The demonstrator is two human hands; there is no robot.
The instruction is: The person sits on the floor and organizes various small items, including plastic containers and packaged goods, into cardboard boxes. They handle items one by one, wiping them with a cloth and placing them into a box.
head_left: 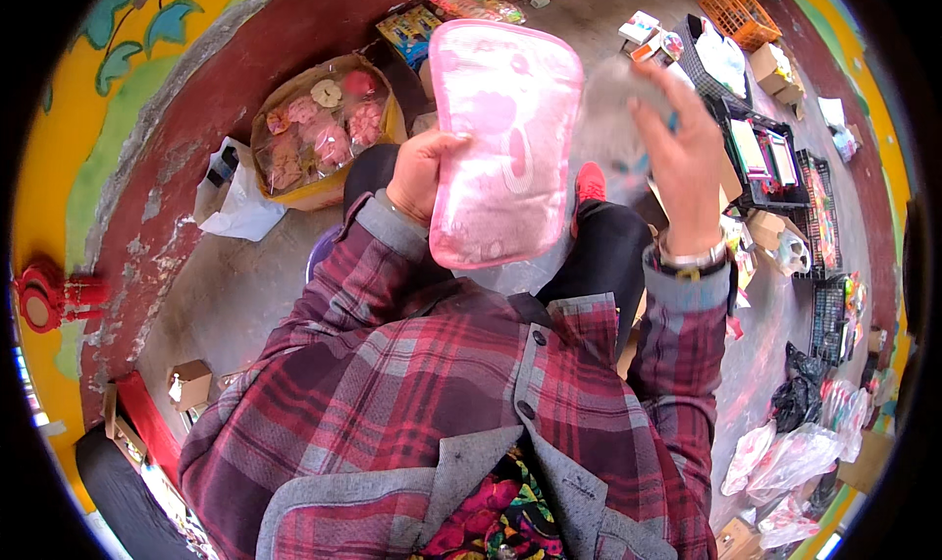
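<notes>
Pink pouch: A flat, plush pink pouch [503,138] with rounded corners is raised in front of your chest, above your knees. Its long axis runs nearly upright, the top leaning slightly to your right.

Left hand: Your left hand [420,172] has its grip closed on the pouch's left edge, about halfway down, with the thumb lying across the front face. The pouch extends up and to the right from this hold.

Right hand: Your right hand [682,158] is raised just to the right of the pouch, fingers spread and loosely curled. It is blurred, and something clear and filmy seems to lie between it and the pouch; you cannot tell whether the fingers grasp it. A bracelet [692,261] sits on that wrist.

Key relation: The pouch lies directly left of your right hand, level with it, its right long edge facing that palm across a narrow gap. Your left hand is the one touching it.

Around you: A clear bag of pink plush goods [319,128] rests on the floor, ahead and to your left. Black crates of small goods [775,167] stand on the floor to your right, and an orange basket [738,10] sits farther off.
</notes>
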